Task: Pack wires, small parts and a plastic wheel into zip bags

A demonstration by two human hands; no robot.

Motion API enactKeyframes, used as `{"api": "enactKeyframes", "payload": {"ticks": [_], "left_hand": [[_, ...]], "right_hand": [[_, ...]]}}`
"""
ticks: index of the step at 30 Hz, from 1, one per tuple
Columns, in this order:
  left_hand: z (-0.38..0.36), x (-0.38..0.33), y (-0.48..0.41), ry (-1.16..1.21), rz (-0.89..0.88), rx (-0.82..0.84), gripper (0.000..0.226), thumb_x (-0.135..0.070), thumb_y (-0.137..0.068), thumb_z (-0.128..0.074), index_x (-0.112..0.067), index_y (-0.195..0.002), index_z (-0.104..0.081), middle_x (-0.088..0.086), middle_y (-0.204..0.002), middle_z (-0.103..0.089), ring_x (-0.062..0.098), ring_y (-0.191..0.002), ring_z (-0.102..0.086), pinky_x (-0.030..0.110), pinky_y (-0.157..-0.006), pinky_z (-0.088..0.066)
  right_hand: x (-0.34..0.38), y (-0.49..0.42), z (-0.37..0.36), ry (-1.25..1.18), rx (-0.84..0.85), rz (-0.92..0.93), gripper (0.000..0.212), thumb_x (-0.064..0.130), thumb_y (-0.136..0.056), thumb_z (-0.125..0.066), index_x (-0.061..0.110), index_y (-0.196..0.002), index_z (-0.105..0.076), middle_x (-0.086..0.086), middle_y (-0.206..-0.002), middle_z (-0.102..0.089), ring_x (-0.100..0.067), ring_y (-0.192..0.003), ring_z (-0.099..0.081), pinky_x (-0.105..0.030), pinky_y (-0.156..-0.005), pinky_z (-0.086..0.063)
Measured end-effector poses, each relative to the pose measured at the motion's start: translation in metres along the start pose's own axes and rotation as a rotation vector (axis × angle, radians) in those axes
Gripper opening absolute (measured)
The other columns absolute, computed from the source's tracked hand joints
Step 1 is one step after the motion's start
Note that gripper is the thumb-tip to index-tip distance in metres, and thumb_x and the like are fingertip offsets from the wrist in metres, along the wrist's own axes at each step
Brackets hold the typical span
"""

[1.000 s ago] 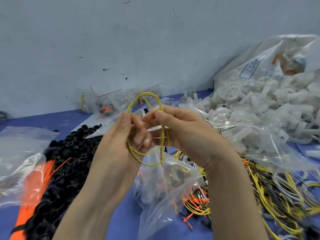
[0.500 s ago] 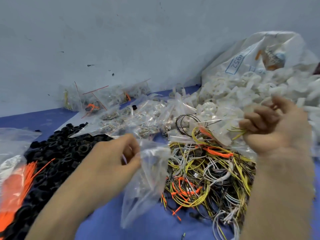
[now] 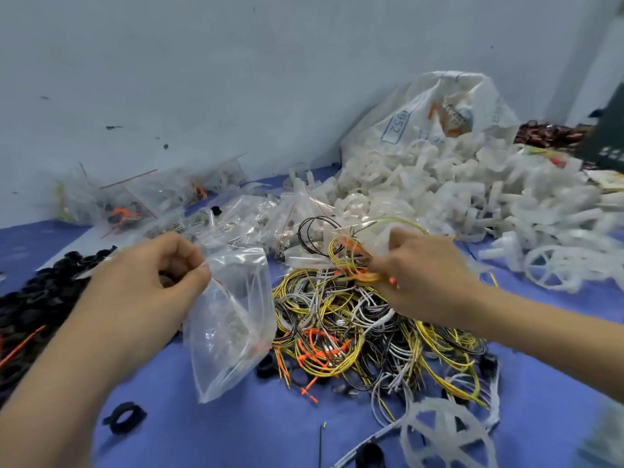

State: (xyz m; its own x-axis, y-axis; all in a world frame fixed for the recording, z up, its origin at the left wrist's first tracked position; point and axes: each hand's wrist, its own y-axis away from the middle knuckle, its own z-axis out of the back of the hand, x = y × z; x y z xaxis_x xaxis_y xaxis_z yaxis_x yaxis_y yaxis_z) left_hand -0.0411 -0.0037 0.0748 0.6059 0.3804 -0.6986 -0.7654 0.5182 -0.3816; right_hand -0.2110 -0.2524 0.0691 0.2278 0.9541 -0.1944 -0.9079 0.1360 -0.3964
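While the left hand [image 3: 152, 282] pinches the top edge of a clear bag [image 3: 229, 319] hanging at centre frame, the right hand [image 3: 422, 275] curls its fingers around yellow and orange wires [image 3: 358, 268] above the wire pile [image 3: 364, 336] on the blue tabletop [image 3: 236, 430].

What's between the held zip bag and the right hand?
Head view: the top of the tangled wire pile fills the gap between zip bag and right hand.
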Motion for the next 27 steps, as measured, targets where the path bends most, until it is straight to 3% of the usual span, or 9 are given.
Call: {"api": "enactKeyframes", "payload": {"ticks": [2, 4, 8, 11, 13, 16, 20, 24, 27], "left_hand": [[0.000, -0.001, -0.001, 0.030, 0.006, 0.005, 0.010, -0.045, -0.070, -0.067, -0.041, -0.078, -0.062, -0.013, -0.062, -0.064, 0.023, -0.050, -0.055, 0.049, -0.061, -0.052], [0.000, -0.001, -0.002, 0.042, -0.004, 0.022, 0.014, -0.045, -0.064, -0.059, -0.042, -0.077, -0.062, -0.013, -0.061, -0.064, 0.022, -0.049, -0.055, 0.049, -0.061, -0.051], [0.001, -0.003, 0.000, 0.033, -0.012, 0.069, 0.013, -0.036, -0.077, -0.072, -0.043, -0.078, -0.061, -0.013, -0.064, -0.064, 0.019, -0.049, -0.055, 0.037, -0.058, -0.046], [0.002, -0.008, 0.002, 0.024, 0.012, 0.081, 0.019, -0.025, -0.082, -0.068, -0.042, -0.076, -0.061, -0.013, -0.065, -0.065, 0.020, -0.054, -0.057, 0.041, -0.063, -0.050], [0.005, -0.010, 0.003, 0.031, 0.026, 0.079, 0.021, -0.022, -0.083, -0.067, -0.041, -0.075, -0.061, -0.012, -0.065, -0.064, 0.022, -0.056, -0.056, 0.046, -0.069, -0.052], [0.009, -0.010, 0.003, 0.031, 0.038, 0.062, 0.021, -0.022, -0.084, -0.067, -0.041, -0.076, -0.062, -0.013, -0.066, -0.064, 0.023, -0.057, -0.056, 0.049, -0.071, -0.053], [0.014, -0.012, 0.005, 0.006, 0.040, -0.008, 0.013, -0.037, -0.076, -0.072, -0.045, -0.077, -0.063, -0.019, -0.067, -0.064, 0.022, -0.058, -0.058, 0.049, -0.070, -0.055], [0.029, -0.006, 0.005, 0.098, 0.096, -0.260, 0.024, -0.060, -0.059, -0.055, -0.047, -0.077, -0.063, -0.025, -0.070, -0.065, 0.022, -0.067, -0.063, 0.055, -0.073, -0.056], [0.038, 0.002, 0.005, 0.131, 0.101, -0.387, 0.018, -0.058, -0.063, -0.058, -0.047, -0.077, -0.063, -0.027, -0.073, -0.065, 0.019, -0.076, -0.064, 0.055, -0.081, -0.054]], "right_hand": [[-0.007, 0.028, -0.021, 0.143, 0.140, 0.183, 0.008, 0.027, -0.070, -0.061, 0.024, -0.070, -0.068, 0.009, -0.067, -0.062, -0.016, -0.074, -0.057, -0.025, -0.049, -0.039], [-0.015, 0.044, -0.035, 0.143, 0.176, 0.240, 0.015, 0.025, -0.063, -0.060, 0.025, -0.075, -0.070, 0.008, -0.075, -0.063, -0.020, -0.077, -0.058, -0.032, -0.053, -0.050], [-0.014, 0.040, -0.041, 0.186, 0.155, 0.185, 0.013, 0.028, -0.075, -0.063, 0.022, -0.085, -0.069, 0.005, -0.092, -0.063, -0.020, -0.087, -0.057, -0.029, -0.058, -0.047], [-0.006, 0.015, -0.024, -0.318, 0.141, -0.247, 0.040, 0.048, -0.088, -0.038, 0.017, -0.088, -0.063, 0.003, -0.091, -0.060, -0.015, -0.087, -0.052, -0.027, -0.061, -0.035], [-0.011, -0.007, -0.003, -0.919, 0.054, -0.578, 0.031, 0.033, -0.091, -0.046, 0.012, -0.076, -0.063, 0.001, -0.081, -0.063, -0.011, -0.072, -0.051, -0.024, -0.056, -0.032], [-0.029, -0.025, 0.021, -1.355, -0.023, -0.862, 0.015, 0.013, -0.089, -0.051, 0.011, -0.075, -0.056, 0.000, -0.057, -0.062, -0.009, -0.053, -0.043, -0.016, -0.041, -0.028], [-0.041, -0.021, 0.029, -1.535, 0.057, -0.984, 0.011, 0.009, -0.090, -0.052, 0.012, -0.080, -0.049, 0.004, -0.040, -0.041, -0.014, -0.051, -0.046, -0.019, -0.045, -0.031], [-0.037, -0.015, 0.032, -1.664, 0.073, -1.031, 0.015, 0.008, -0.092, -0.050, 0.015, -0.079, -0.047, 0.003, -0.050, -0.051, -0.010, -0.041, -0.049, -0.014, -0.031, -0.029], [-0.017, -0.025, 0.030, -1.665, 0.027, -0.929, 0.017, 0.002, -0.090, -0.053, 0.014, -0.102, -0.050, -0.002, -0.055, -0.057, -0.009, -0.043, -0.042, -0.015, -0.032, -0.026]]}}
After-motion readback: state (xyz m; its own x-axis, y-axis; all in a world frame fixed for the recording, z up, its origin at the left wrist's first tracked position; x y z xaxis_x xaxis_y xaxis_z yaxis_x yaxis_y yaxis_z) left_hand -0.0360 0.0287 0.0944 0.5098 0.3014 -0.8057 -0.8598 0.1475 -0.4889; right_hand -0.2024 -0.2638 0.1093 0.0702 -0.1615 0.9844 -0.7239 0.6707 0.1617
